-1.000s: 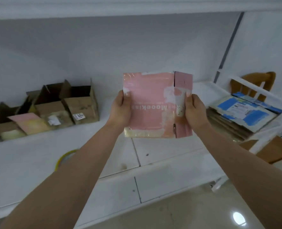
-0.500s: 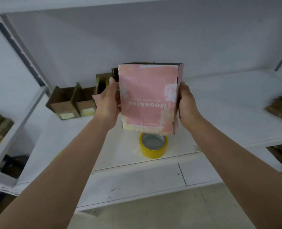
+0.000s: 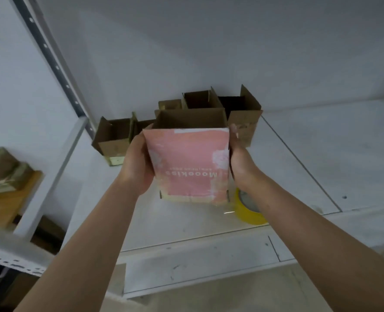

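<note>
While it's gripped, pink box [image 3: 188,165] (open-topped) between left hand [image 3: 137,167], right hand [image 3: 241,164]

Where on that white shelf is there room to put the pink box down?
The widest bare patch of the white shelf lies to the right, past the open brown boxes and the yellow tape roll. A smaller strip runs along the front edge, under the pink box and left of the tape. The back middle and left are crowded with boxes.

A plain white wall [image 3: 186,41] stands behind a white shelf [image 3: 333,154]. At the left a perforated metal upright [image 3: 49,55] rises, and below lies a beige floor [image 3: 231,293].
</note>
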`<act>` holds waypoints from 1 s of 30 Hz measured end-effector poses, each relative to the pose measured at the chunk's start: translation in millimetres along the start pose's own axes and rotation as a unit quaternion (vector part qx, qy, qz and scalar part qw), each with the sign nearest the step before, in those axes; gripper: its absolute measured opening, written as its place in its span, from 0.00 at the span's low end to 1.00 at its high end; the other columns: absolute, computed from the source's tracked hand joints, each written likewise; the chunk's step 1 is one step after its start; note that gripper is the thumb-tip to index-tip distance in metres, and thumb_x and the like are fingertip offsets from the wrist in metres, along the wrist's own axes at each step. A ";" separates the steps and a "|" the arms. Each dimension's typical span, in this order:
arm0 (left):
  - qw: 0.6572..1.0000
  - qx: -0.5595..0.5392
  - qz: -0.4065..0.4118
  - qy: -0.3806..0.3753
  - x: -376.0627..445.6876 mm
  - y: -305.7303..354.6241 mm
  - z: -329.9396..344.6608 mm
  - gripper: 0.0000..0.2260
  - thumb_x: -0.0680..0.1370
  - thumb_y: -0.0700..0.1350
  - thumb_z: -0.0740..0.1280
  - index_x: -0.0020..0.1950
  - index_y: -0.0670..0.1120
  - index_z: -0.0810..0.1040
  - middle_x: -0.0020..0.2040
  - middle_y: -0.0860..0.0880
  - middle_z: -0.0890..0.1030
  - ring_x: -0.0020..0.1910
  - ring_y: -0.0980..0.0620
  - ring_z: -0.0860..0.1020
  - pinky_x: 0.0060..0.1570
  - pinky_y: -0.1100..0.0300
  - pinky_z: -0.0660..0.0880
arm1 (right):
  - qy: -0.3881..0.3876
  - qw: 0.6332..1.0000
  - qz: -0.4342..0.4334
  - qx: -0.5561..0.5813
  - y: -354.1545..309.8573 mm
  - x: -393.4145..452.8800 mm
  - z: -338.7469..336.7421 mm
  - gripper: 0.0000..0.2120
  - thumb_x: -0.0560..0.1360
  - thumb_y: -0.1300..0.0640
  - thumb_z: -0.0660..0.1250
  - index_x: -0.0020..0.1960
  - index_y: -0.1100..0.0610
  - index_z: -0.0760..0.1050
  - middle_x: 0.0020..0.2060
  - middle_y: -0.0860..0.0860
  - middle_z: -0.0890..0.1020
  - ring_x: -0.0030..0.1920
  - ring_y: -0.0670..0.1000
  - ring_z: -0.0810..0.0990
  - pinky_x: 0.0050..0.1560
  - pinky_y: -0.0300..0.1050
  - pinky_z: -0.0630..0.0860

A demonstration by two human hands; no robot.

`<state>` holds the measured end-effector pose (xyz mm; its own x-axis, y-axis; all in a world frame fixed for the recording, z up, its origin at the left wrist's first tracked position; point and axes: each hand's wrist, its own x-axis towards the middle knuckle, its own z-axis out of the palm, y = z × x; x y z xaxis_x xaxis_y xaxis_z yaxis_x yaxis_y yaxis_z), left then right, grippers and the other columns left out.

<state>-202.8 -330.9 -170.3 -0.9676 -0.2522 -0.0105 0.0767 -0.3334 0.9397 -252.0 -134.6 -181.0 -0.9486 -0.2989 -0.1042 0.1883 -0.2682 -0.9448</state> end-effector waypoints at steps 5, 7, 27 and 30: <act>0.997 0.036 -0.050 -0.042 1.5 -13.5 -42.9 0.19 0.82 0.53 0.49 0.59 0.53 0.78 0.52 0.53 0.85 0.51 0.54 0.83 0.46 0.57 0.79 | 0.088 0.994 -0.018 0.065 31.7 -1.2 29.0 0.25 0.82 0.44 0.55 0.40 0.53 0.86 0.36 0.52 0.86 0.37 0.51 0.86 0.33 0.41 0.79; 0.996 0.017 -0.066 -0.062 0.6 -16.6 -52.0 0.20 0.83 0.53 0.48 0.56 0.53 0.80 0.50 0.52 0.85 0.49 0.54 0.83 0.44 0.59 0.80 | 0.098 0.989 -0.010 0.113 44.9 -8.8 39.0 0.27 0.81 0.40 0.55 0.37 0.50 0.86 0.36 0.53 0.86 0.36 0.51 0.86 0.31 0.41 0.79; 0.978 -0.027 -0.051 -0.199 -11.1 -42.6 -71.8 0.26 0.75 0.24 0.50 0.59 0.50 0.72 0.45 0.52 0.84 0.39 0.53 0.81 0.35 0.62 0.77 | 0.218 0.963 -0.157 0.021 84.9 -69.8 55.4 0.04 0.78 0.54 0.65 0.52 0.48 0.77 0.49 0.48 0.83 0.46 0.49 0.83 0.39 0.43 0.79; 0.982 -0.017 -0.046 -0.184 -15.8 -41.8 -69.1 0.21 0.77 0.26 0.50 0.53 0.48 0.73 0.44 0.48 0.79 0.40 0.50 0.77 0.35 0.62 0.75 | 0.263 0.951 -0.161 -0.002 88.4 -74.1 59.7 0.26 0.67 0.29 0.67 0.49 0.51 0.77 0.44 0.49 0.82 0.44 0.49 0.82 0.39 0.44 0.79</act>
<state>-174.1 -375.7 -233.0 -0.9917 0.1235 0.0357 -0.0128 -0.3709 0.9286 -149.8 -190.7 -238.2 -0.9535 0.2972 0.0503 -0.1327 -0.2638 -0.9554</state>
